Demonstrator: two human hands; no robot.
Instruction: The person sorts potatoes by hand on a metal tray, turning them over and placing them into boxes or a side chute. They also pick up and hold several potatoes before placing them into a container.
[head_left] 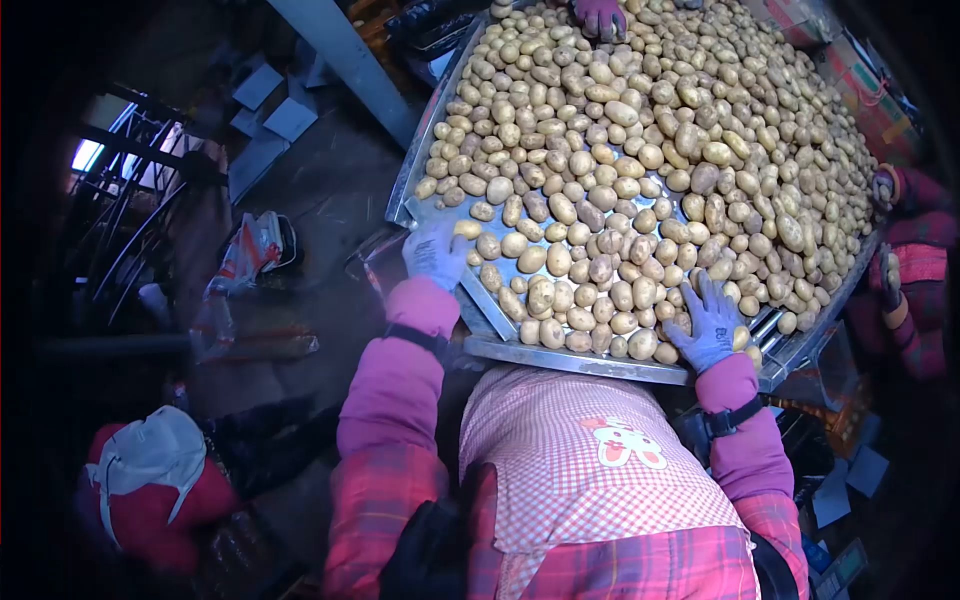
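Observation:
A wide layer of potatoes point(600, 215) covers the metal sorting table point(580, 357). At the table's near left corner, my gloved left hand point(437, 256) has its fingers curled at a yellowish potato point(467, 229). My right hand point(710, 325), in a matching pale purple glove, lies over potatoes near the front right edge. Its fingers are spread, and a potato point(740, 338) shows beside the palm. Between my hands, potatoes lie close together along the front rim, with some blue surface showing through.
Another person's gloved hand point(600, 18) reaches in at the far edge. More people's gloved hands point(888, 270) are at the right side. Cartons point(868, 95) stand behind the table on the right. To the left, a post point(350, 65) rises near flat boards point(290, 118) on the floor.

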